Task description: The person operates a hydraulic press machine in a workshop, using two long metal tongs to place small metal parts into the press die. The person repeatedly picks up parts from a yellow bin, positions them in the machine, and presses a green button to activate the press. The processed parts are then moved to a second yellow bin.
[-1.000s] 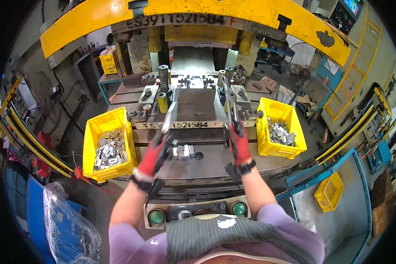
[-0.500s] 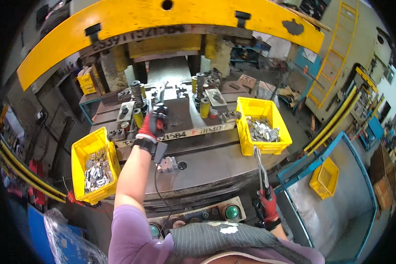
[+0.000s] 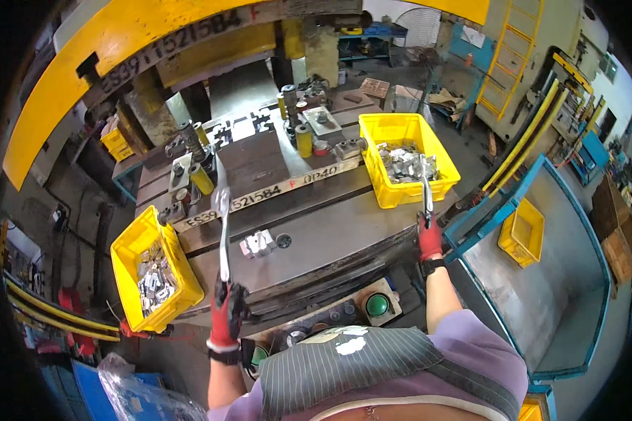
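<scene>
My left hand (image 3: 226,316), in a red and black glove, is closed on long metal tongs (image 3: 224,249). They point away from me, their blurred tip near the front edge of the press die (image 3: 260,158); whether a part is in the tip I cannot tell. My right hand (image 3: 429,237), gloved alike, grips a second pair of tongs (image 3: 427,193). Its tip reaches over the near wall of the right yellow bin (image 3: 373,158), among small metal parts (image 3: 404,161). The left yellow bin (image 3: 182,270) also holds metal parts (image 3: 154,281).
On the press bed (image 3: 330,238) sit a small metal block (image 3: 258,243) and a round black piece (image 3: 284,241). A green button (image 3: 377,304) is on the panel near my body. A blue-framed metal trough (image 3: 600,330) with a yellow basket (image 3: 521,235) stands at right.
My left hand has drawn back from the die toward my body, and its tongs now show. My right hand has moved forward, bringing its tongs over the right bin. The view has turned.
</scene>
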{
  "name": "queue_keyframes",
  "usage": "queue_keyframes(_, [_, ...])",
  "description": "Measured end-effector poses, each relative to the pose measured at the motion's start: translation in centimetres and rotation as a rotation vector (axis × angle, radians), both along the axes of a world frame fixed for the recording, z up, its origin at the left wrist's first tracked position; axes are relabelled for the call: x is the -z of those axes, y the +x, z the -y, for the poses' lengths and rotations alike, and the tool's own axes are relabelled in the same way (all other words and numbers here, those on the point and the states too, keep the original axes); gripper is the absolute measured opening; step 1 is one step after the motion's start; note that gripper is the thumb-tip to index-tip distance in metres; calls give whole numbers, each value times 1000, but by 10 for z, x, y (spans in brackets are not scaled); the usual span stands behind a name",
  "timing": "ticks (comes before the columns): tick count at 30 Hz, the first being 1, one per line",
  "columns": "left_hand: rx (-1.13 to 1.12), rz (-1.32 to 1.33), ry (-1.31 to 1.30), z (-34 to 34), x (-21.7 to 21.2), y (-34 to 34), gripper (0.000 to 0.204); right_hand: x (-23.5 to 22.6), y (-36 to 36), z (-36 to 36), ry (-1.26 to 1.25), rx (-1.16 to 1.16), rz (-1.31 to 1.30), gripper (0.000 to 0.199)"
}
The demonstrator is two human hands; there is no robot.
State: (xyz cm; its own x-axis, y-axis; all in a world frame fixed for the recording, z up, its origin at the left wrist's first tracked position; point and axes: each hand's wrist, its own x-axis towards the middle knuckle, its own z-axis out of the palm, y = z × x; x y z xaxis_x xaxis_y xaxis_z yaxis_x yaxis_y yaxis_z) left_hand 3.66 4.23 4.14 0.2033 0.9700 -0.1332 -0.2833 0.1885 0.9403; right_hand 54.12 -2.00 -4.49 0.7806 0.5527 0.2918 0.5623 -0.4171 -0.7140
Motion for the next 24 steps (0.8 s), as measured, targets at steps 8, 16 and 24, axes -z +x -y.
queue_keyframes(8, [-591, -136, 116, 69, -24, -80, 13, 59, 27, 8, 112, -76, -75, 29])
queue_keyframes(16, [-675, 123, -144, 56, 101, -155, 21, 71, 22, -6, 76, -98, 32, 45])
queue_keyframes(24, [-653, 170, -26, 50, 61, -103, 14, 46, -46, 8, 338, -258, -212, 30])
